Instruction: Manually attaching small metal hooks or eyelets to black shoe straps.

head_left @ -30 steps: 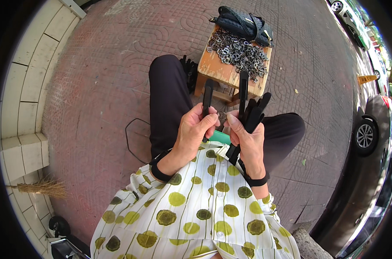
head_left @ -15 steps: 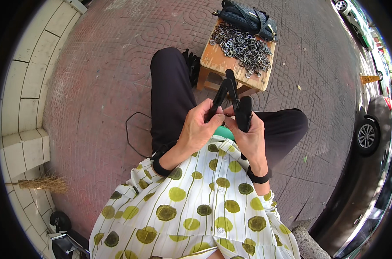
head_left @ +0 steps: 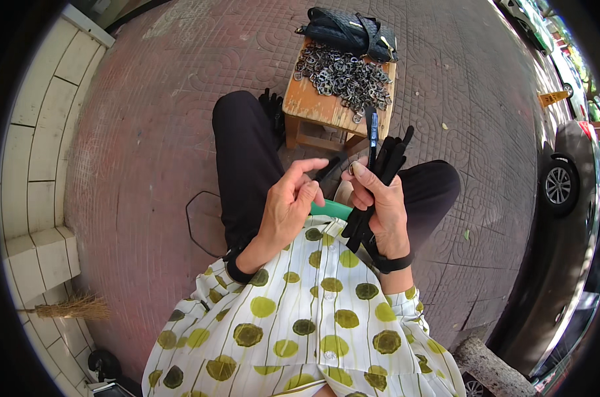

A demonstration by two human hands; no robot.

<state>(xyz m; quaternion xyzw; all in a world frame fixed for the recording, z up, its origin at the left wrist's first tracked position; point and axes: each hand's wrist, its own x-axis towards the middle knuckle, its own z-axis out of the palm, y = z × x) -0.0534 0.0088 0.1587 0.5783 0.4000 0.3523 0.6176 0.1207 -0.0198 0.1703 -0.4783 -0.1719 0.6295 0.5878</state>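
My right hand [head_left: 382, 205] is closed round a bundle of black straps [head_left: 391, 155], whose ends stick out above and below the fist. One strap stands upright with a bluish sheen. Between its thumb and forefinger a small metal ring-like piece [head_left: 351, 170] is pinched. My left hand [head_left: 288, 206] is a little apart to the left, forefinger stretched and thumb raised. A short black strap [head_left: 327, 169] juts out past its fingers and seems held by the lower ones, which are partly hidden. Many small metal buckles [head_left: 346, 76] lie heaped on a wooden stool [head_left: 313, 102] ahead.
A black quilted bag [head_left: 343, 30] lies at the stool's far edge. A green thing [head_left: 331, 210] shows between my legs. On the left are a tiled wall [head_left: 42, 145] and a straw broom [head_left: 72, 308]. Parked cars [head_left: 558, 245] line the right. Patterned paving [head_left: 141, 152] surrounds me.
My hands have come apart; the left moved down and left. The right has turned, showing its bundle of straps and the pinched metal piece. The view has shifted slightly.
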